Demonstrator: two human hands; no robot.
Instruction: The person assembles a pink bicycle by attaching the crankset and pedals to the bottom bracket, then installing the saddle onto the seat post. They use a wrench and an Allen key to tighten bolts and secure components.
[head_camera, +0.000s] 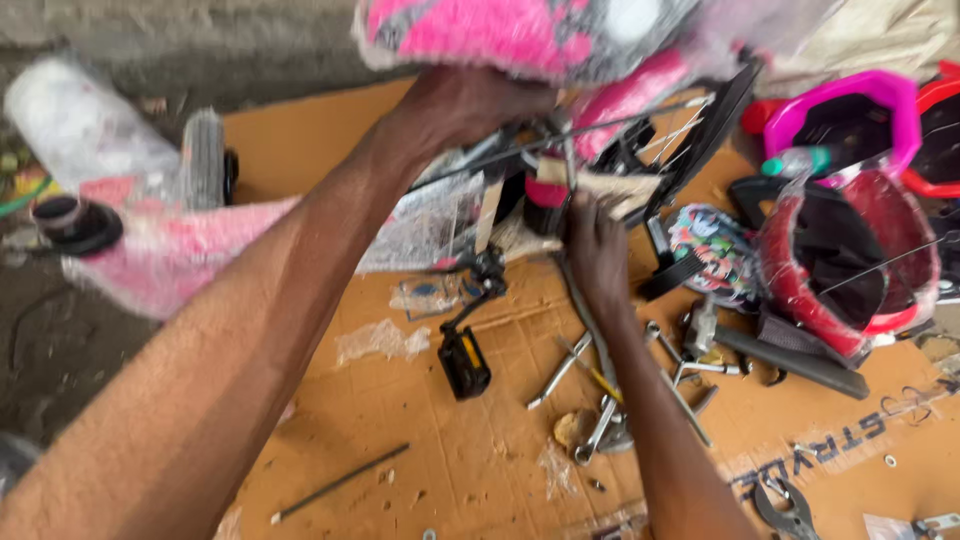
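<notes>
Cardboard (480, 460) under wrapped pink bicycle frame (480, 30)

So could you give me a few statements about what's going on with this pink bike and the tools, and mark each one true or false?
1. Both hands are up at the pink bike frame. True: the left hand and right hand are on its wrapped parts.
2. The work lies on a metal bench. False: it is brown cardboard.
3. Wrenches lie loose on the cardboard. True.
4. The black pedal is in the right hand. False: it hangs below, unheld.
5. A red basket sits at the right. True.
</notes>
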